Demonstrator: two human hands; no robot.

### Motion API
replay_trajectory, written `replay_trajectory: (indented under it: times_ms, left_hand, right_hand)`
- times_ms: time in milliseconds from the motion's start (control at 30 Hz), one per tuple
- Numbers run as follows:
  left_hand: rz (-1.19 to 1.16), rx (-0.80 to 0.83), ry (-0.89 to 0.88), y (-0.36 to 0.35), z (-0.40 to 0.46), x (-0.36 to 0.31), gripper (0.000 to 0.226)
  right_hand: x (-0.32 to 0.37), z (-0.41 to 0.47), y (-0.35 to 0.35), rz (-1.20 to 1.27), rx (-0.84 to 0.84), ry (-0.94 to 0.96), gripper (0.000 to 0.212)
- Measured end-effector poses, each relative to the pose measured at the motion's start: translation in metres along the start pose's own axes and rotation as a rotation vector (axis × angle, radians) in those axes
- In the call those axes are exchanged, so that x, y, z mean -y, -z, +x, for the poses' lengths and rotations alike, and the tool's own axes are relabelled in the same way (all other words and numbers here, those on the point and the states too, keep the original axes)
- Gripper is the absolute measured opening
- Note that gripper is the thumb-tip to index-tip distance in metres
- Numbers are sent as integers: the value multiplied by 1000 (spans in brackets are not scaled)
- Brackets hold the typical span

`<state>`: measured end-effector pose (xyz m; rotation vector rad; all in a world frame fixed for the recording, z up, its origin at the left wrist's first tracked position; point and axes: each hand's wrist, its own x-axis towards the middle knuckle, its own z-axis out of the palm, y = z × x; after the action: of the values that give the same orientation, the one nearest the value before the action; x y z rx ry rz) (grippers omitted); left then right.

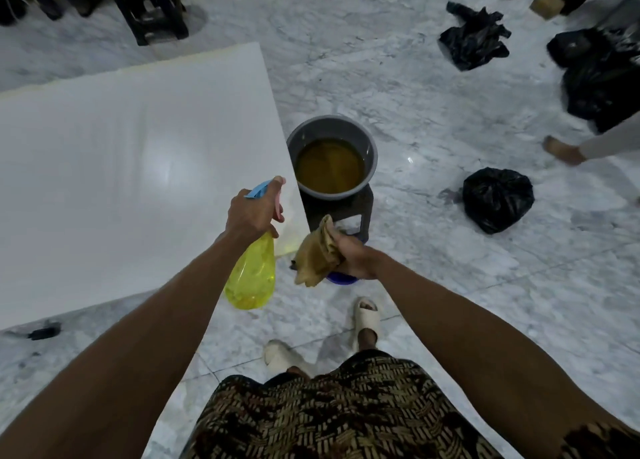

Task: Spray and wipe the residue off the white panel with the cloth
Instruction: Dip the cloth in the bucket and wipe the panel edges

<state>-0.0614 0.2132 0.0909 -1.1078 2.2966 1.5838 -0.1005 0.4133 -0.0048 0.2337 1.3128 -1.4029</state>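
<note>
A large white panel [131, 167] lies flat at the left, glossy, with a yellowish patch at its near right corner. My left hand [251, 216] grips the neck of a yellow spray bottle [252, 275] with a blue and pink head, held over that near right corner, nozzle pointing across the panel. My right hand [353, 256] holds a crumpled brownish cloth [317, 250] just right of the panel's corner, above the floor and apart from the panel.
A grey basin [370, 146] of yellow-brown liquid stands on a dark stool [365, 212] right beside the panel's right edge. Black plastic bags [497, 198] lie on the marble floor at the right. Another person's foot [562, 152] is at the far right. Dark stools [152, 11] stand behind the panel.
</note>
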Motion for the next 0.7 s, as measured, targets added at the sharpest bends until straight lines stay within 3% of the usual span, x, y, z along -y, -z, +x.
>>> replay_trajectory:
  times_ms: [100, 233, 300, 500, 633, 700]
  left_hand:
    - [-24, -28, 33, -17, 13, -30, 64]
    - [-113, -68, 46, -38, 35, -72, 107]
    - [-144, -87, 31, -48, 52, -84, 113]
    - [-124, -93, 18, -64, 93, -115, 82]
    - [-83, -72, -9, -67, 125, -136, 85]
    - [-44, -67, -22, -65, 141, -147, 70]
  right_hand:
    - [57, 14, 42, 230, -20, 83, 61]
    - [130, 22, 76, 371, 39, 166, 68]
    - [160, 25, 88, 433, 88, 199, 69]
    - [221, 50, 102, 468, 111, 203, 72]
    - [253, 72, 102, 486, 52, 216, 71]
    - [265, 79, 101, 502, 56, 227, 69]
